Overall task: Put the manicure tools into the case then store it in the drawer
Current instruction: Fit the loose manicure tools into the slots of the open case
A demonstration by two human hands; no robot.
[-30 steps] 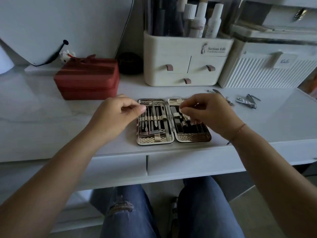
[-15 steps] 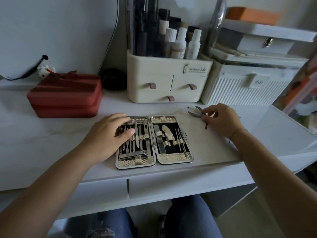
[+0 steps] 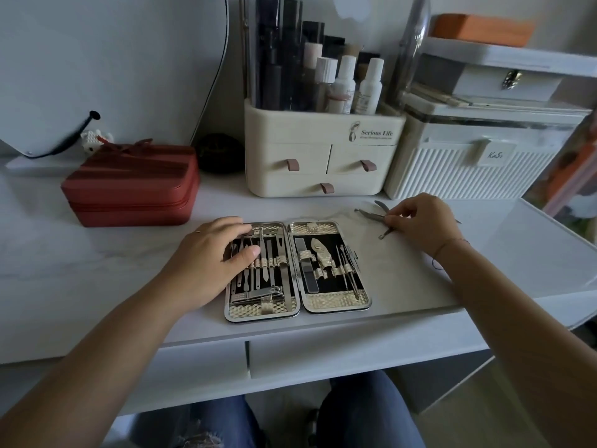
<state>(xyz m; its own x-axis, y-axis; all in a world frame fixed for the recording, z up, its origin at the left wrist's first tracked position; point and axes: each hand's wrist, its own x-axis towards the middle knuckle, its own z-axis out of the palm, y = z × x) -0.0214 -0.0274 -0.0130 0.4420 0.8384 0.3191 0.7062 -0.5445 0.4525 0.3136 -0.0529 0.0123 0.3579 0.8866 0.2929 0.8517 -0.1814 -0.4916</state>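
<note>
Case (image 3: 336,302) lies open by the desk edge (image 3: 371,321), left hand (image 3: 206,258) flat on it, right hand (image 3: 420,223) pinching tools (image 3: 371,215) alongside.

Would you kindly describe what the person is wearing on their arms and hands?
Both forearms are bare, no sleeves in view. The left hand wears a thin ring; the right hand has a thin reddish cord bracelet at its wrist.

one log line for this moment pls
step: picking up loose tools | left hand: rests on open case | right hand: pinches loose tools on desk | drawer: closed
</note>
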